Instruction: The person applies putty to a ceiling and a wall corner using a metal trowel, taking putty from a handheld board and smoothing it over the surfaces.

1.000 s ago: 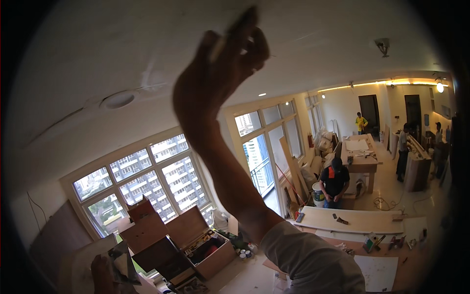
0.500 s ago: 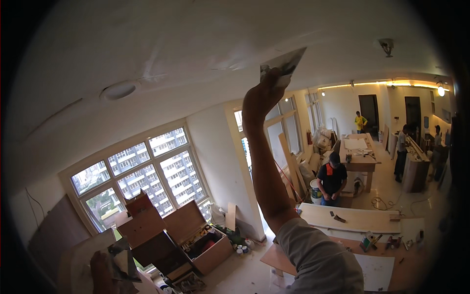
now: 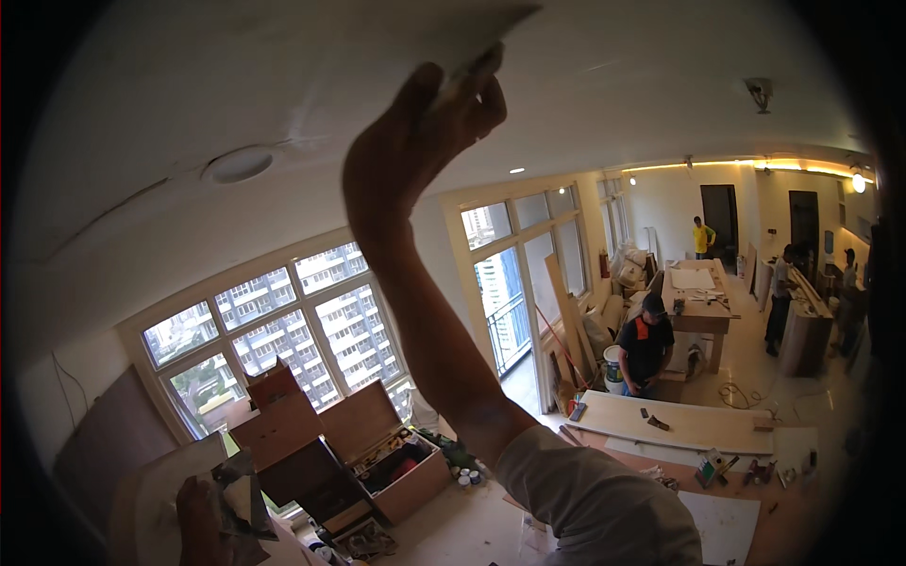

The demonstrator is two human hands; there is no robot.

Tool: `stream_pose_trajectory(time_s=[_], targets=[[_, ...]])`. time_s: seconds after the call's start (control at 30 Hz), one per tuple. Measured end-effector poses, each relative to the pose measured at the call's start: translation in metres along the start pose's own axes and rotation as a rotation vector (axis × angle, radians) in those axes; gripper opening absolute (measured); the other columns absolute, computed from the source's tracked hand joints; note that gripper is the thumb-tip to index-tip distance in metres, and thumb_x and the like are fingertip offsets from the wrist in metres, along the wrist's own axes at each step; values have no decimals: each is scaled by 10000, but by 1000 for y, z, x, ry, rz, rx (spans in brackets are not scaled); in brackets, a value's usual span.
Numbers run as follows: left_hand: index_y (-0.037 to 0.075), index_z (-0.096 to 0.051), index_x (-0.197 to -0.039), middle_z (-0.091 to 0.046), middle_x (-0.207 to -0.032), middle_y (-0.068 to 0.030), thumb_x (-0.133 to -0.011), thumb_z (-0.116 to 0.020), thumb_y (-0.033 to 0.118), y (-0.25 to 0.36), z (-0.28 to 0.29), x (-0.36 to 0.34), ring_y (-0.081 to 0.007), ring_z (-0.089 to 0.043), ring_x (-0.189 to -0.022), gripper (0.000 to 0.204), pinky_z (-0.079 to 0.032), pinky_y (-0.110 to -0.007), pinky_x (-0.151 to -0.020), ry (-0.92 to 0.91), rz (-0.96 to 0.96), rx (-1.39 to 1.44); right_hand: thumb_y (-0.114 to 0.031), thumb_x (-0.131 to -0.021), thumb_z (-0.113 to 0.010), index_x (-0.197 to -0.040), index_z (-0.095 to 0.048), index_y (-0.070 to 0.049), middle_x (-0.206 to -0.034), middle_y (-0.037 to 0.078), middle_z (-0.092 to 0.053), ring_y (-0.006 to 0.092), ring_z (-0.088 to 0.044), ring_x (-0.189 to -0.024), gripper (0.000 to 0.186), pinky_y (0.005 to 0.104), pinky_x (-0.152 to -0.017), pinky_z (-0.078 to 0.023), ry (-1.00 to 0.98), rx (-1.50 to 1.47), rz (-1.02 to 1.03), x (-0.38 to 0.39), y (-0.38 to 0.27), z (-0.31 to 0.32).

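Note:
My right hand [image 3: 415, 141] is raised to the white ceiling [image 3: 311, 75], its fingers wrapped round the handle of a wide metal putty knife [image 3: 491, 33]. The blade is tilted and lies close against the ceiling; whether its whole edge touches, I cannot tell. Low at the left, my left hand [image 3: 198, 519] grips a flat metal plate [image 3: 243, 486] with whitish smears on it. That hand is dim, and part of its grip is hidden. Left of my raised hand, a round recess [image 3: 239, 166] opens in the ceiling, with a dark seam running from it.
A wooden chest [image 3: 401, 472] of tools stands by the windows [image 3: 274, 321]. To the right, a workbench [image 3: 604, 453] bears a long board [image 3: 675, 420] and hand tools. A co-worker [image 3: 646, 344] in a black shirt is behind it; several others are farther back. A ceiling fitting [image 3: 758, 92] hangs at right.
My right hand and the putty knife have swept left and nearer along the ceiling, and the blade lies flatter. My left hand keeps its place with the metal plate.

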State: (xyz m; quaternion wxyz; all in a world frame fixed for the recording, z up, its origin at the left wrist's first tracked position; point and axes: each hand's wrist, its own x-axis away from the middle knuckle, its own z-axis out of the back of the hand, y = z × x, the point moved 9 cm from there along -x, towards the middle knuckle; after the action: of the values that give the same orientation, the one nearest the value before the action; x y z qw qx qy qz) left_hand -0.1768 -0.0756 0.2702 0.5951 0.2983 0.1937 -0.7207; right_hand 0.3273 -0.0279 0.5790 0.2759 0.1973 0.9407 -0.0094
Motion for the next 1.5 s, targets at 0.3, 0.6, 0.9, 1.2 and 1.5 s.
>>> stream_pose_trajectory(time_s=[0.3,0.6,0.9,1.2,1.5], targets=[[-117,-315,-1471,-423,-1392,-302,-911,-490,545,-49,-15,5,-445,-443,-1301,884,-353,-509,-1110,61,157,313,72,-729,-668,-1543,-372,-48,-1386,238,-366,392,-416,-1160,875,505,-990,-356,-349,158,375,63,-88,-27],[-118,-327,-1463,-426,-1400,-303,-927,-504,506,-7,-11,-3,-455,-458,-1283,841,-358,-511,-1109,99,-154,-117,-275,-1101,-424,-1418,-395,90,-1232,237,-542,291,-527,-1148,484,405,-1038,-407,-35,-38,-81,1,121,78],[-113,-315,-1477,-419,-1400,-287,-871,-568,426,0,-5,2,-434,-471,-1293,849,-381,-500,-1103,90,-153,-112,-228,-1112,-390,-1530,-292,56,-1416,213,-414,318,-454,-1235,515,432,-1103,-331,-1,-225,-452,4,163,19],[39,-526,-1381,-570,-1237,-125,-1001,-549,371,1,-2,-21,-238,-565,-1111,504,-484,-394,-877,165,652,728,12,-932,-549,-1536,-357,10,-1401,257,-388,397,-427,-1208,635,477,-1026,-382,-408,90,271,117,-21,-47],[-43,-445,-1425,-445,-1403,-284,-1024,-445,467,-18,-12,-10,-434,-441,-1335,649,-360,-507,-1110,81,233,420,-247,-1103,-425,-1438,-329,59,-1340,200,-498,261,-506,-1207,464,386,-1041,-404,14,-284,-656,87,213,22]])
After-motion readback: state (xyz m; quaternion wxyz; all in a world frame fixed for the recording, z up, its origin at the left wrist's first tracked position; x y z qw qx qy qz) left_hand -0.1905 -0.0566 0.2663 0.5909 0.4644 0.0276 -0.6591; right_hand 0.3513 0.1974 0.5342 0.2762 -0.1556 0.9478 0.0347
